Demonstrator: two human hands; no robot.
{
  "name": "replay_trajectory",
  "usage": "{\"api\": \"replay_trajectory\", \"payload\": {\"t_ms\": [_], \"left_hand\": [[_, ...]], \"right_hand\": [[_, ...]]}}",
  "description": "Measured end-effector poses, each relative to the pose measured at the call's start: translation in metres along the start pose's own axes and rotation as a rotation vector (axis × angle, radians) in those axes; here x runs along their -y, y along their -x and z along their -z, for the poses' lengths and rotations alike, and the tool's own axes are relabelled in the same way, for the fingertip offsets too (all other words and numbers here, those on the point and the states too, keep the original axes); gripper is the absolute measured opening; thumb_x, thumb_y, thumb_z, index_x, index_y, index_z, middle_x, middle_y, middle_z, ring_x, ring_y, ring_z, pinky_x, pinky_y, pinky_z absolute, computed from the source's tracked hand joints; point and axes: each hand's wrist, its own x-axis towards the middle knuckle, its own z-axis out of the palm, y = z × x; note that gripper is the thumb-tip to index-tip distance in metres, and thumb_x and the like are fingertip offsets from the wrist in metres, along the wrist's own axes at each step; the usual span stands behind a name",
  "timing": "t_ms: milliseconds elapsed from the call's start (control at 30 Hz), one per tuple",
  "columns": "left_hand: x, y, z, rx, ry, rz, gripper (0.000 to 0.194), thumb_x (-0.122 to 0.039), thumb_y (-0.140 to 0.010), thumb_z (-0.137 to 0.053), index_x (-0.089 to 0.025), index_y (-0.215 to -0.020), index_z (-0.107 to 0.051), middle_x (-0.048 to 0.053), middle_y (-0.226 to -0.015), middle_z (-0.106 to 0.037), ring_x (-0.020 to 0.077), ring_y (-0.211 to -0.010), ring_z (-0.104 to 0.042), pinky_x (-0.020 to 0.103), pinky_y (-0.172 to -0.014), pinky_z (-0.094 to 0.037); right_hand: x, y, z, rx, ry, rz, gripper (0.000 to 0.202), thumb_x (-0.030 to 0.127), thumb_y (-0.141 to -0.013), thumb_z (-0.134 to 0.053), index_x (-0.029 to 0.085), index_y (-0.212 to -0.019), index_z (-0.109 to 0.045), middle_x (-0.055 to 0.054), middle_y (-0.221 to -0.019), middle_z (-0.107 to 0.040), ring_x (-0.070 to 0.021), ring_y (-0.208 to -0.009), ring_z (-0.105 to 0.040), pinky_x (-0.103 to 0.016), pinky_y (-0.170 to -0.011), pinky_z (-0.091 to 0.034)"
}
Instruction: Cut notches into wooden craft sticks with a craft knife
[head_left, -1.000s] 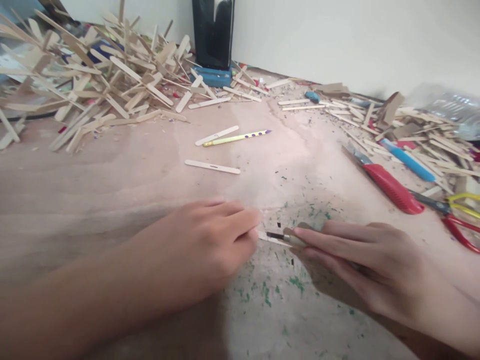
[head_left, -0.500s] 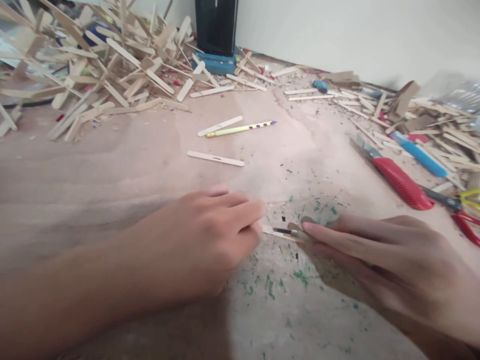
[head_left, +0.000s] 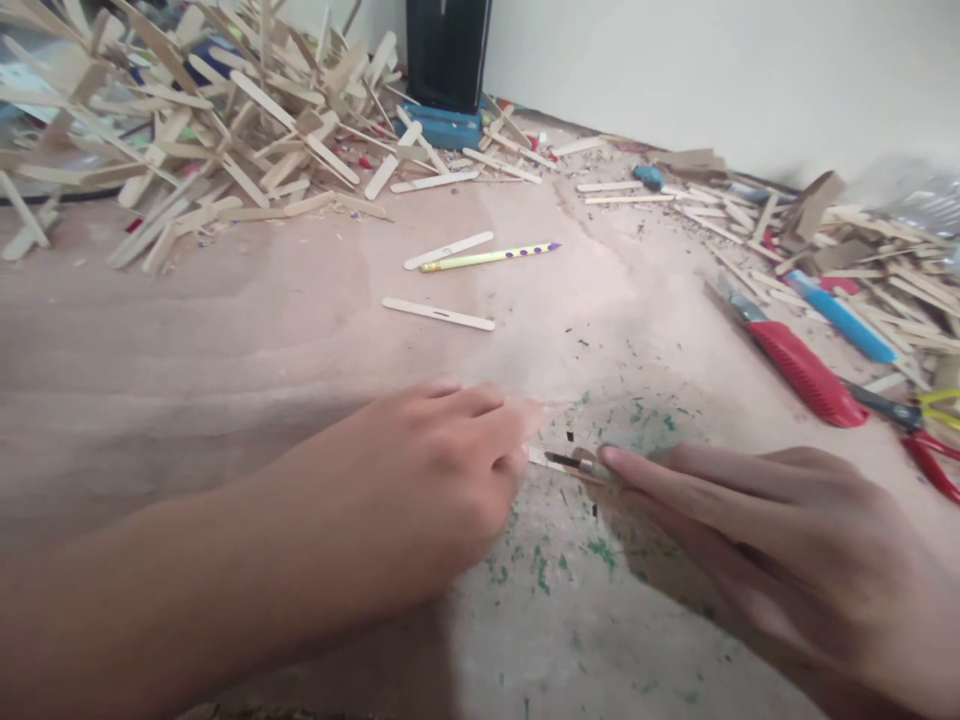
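My left hand point(head_left: 457, 470) is closed, its fingertips pressing a wooden craft stick point(head_left: 537, 458) against the table; most of that stick is hidden under the fingers. In my right hand point(head_left: 772, 530) a craft knife point(head_left: 581, 462) is gripped, its index finger stretched along the top. The dark blade lies low over the exposed part of the stick and points at my left fingertips. Two small dark chips point(head_left: 570, 437) and green shavings point(head_left: 600, 552) lie around them. Beyond my hands rest a craft stick with a slot point(head_left: 439, 314), another stick point(head_left: 448, 250) and a yellow pencil point(head_left: 491, 258).
A large heap of craft sticks point(head_left: 262, 130) fills the back left, next to a black upright object point(head_left: 448, 55) on a blue base. At right lie a red-handled utility knife point(head_left: 806, 372), a blue-handled tool point(head_left: 847, 318), scissors point(head_left: 926, 445) and more sticks point(head_left: 919, 285).
The view has shifted slightly, so the background sits a little further right. Both hands keep nearly the same pose; the knife blade has moved only slightly along the stick.
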Motion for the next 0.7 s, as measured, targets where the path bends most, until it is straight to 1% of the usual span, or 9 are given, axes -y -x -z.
{"api": "replay_trajectory", "payload": {"t_ms": [33,100,200,300,400,433,500,600,700], "left_hand": [[0.0,-0.001,0.001,0.011,-0.005,-0.007,0.047,0.007,-0.1,-0.045,-0.019,-0.089,-0.082,0.005,-0.101,-0.08,0.0239,-0.092,-0.07,0.041,-0.086,-0.051],[-0.001,-0.002,0.001,0.007,-0.015,0.0,0.046,0.006,-0.103,-0.045,-0.017,-0.093,-0.084,0.005,-0.1,-0.078,0.0236,-0.093,-0.069,0.041,-0.086,-0.051],[-0.001,-0.001,-0.002,-0.028,-0.017,0.028,0.043,0.002,-0.109,-0.046,-0.016,-0.099,-0.084,0.004,-0.097,-0.071,0.0231,-0.089,-0.061,0.04,-0.086,-0.047],[0.0,0.002,-0.004,-0.027,-0.002,0.028,0.045,0.001,-0.112,-0.044,-0.016,-0.1,-0.084,0.003,-0.096,-0.069,0.0228,-0.086,-0.055,0.04,-0.086,-0.045],[0.001,0.005,-0.006,-0.038,-0.001,0.026,0.046,0.002,-0.111,-0.043,-0.017,-0.101,-0.084,0.003,-0.096,-0.07,0.0223,-0.086,-0.056,0.04,-0.086,-0.044],[0.002,0.005,-0.006,-0.038,-0.001,0.025,0.046,0.002,-0.111,-0.043,-0.017,-0.103,-0.084,0.003,-0.097,-0.071,0.0221,-0.087,-0.058,0.04,-0.087,-0.045],[0.003,0.005,-0.005,-0.036,-0.004,0.017,0.046,0.003,-0.108,-0.043,-0.017,-0.107,-0.085,0.003,-0.1,-0.074,0.0221,-0.09,-0.062,0.04,-0.087,-0.046],[0.004,0.002,-0.001,-0.031,-0.022,-0.004,0.046,0.004,-0.103,-0.045,-0.019,-0.101,-0.085,0.005,-0.105,-0.08,0.0221,-0.09,-0.067,0.04,-0.084,-0.048],[0.004,-0.002,0.006,0.019,-0.034,-0.014,0.043,0.004,-0.098,-0.05,-0.019,-0.091,-0.084,0.006,-0.105,-0.084,0.0216,-0.087,-0.07,0.039,-0.078,-0.049]], "right_hand": [[0.001,-0.002,-0.001,-0.006,-0.037,-0.019,0.03,0.019,-0.126,-0.051,0.016,-0.148,-0.072,0.004,-0.081,-0.067,-0.0073,-0.056,-0.062,-0.026,-0.049,-0.042],[0.002,-0.007,-0.002,-0.021,-0.132,-0.076,0.028,0.019,-0.126,-0.052,0.016,-0.14,-0.076,0.002,-0.083,-0.074,-0.0075,-0.06,-0.07,-0.022,-0.053,-0.049],[0.006,-0.012,-0.002,-0.05,-0.238,-0.161,0.028,0.02,-0.125,-0.055,0.017,-0.132,-0.082,-0.004,-0.096,-0.088,-0.0126,-0.073,-0.083,-0.022,-0.057,-0.058],[0.008,-0.014,-0.003,-0.058,-0.266,-0.211,0.027,0.023,-0.124,-0.059,0.018,-0.127,-0.085,-0.006,-0.104,-0.092,-0.0161,-0.076,-0.087,-0.023,-0.056,-0.062],[0.006,-0.013,-0.004,-0.065,-0.282,-0.211,0.025,0.025,-0.123,-0.062,0.018,-0.129,-0.086,-0.005,-0.102,-0.092,-0.0152,-0.077,-0.086,-0.022,-0.062,-0.066],[0.005,-0.012,-0.004,-0.066,-0.271,-0.19,0.025,0.024,-0.123,-0.063,0.017,-0.132,-0.085,-0.004,-0.098,-0.09,-0.0136,-0.074,-0.084,-0.021,-0.062,-0.065],[0.001,-0.01,-0.003,-0.069,-0.2,-0.117,0.026,0.024,-0.124,-0.062,0.016,-0.138,-0.083,-0.001,-0.086,-0.083,-0.0097,-0.061,-0.073,-0.02,-0.054,-0.057],[-0.003,-0.007,-0.002,-0.061,-0.043,-0.018,0.026,0.025,-0.125,-0.06,0.016,-0.14,-0.08,0.003,-0.077,-0.07,-0.0092,-0.051,-0.057,-0.026,-0.046,-0.043],[-0.002,-0.004,-0.003,-0.069,0.005,-0.015,0.026,0.024,-0.125,-0.058,0.017,-0.14,-0.078,0.003,-0.076,-0.07,-0.0106,-0.049,-0.058,-0.031,-0.045,-0.041]]}}
